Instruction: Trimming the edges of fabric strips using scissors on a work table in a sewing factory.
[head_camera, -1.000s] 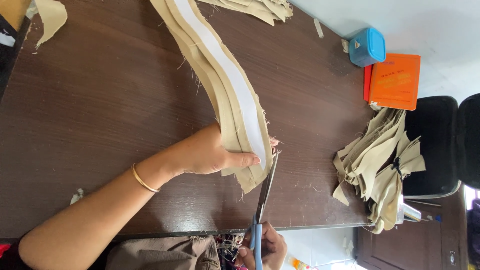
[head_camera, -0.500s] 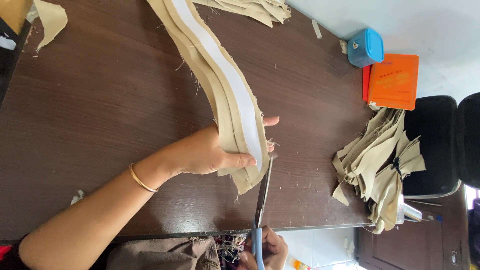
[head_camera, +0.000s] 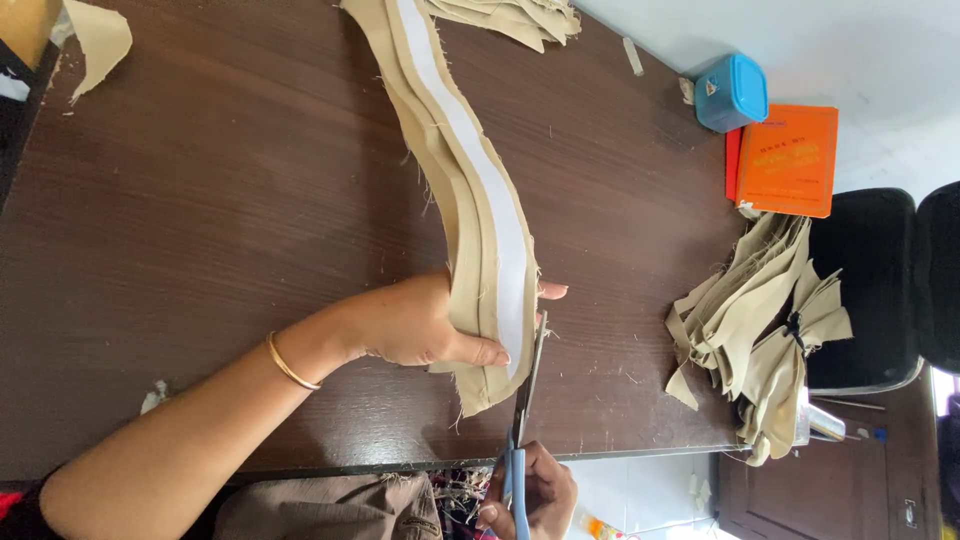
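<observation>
The left hand (head_camera: 415, 325) is clamped on a long stack of beige fabric strips (head_camera: 470, 215) topped by a white strip (head_camera: 480, 190), thumb over the top and fingers wrapped under, lifting the near end a little off the dark wooden table (head_camera: 220, 200). The stack runs from the far edge of the table down toward the near edge, where its frayed end hangs just beyond the hand. The right hand (head_camera: 530, 492), below the near edge of the table, is closed through the blue handles of a pair of scissors (head_camera: 524, 400), and the blades stand along the right side of the stack, touching or nearly touching its edge just beside the left thumb; how wide the blades are parted cannot be told. To trim well here, the layers want to stay squeezed flat and aligned so the blades bite every layer at once, and the holding fingers are best kept behind the blade tips. Short, steady bites parallel to the white strip would keep the edge even. At the right side of the table lies a heap of beige fabric pieces (head_camera: 760, 340), with an orange booklet (head_camera: 790, 160) and a small blue box (head_camera: 732, 92) farther along that side.
</observation>
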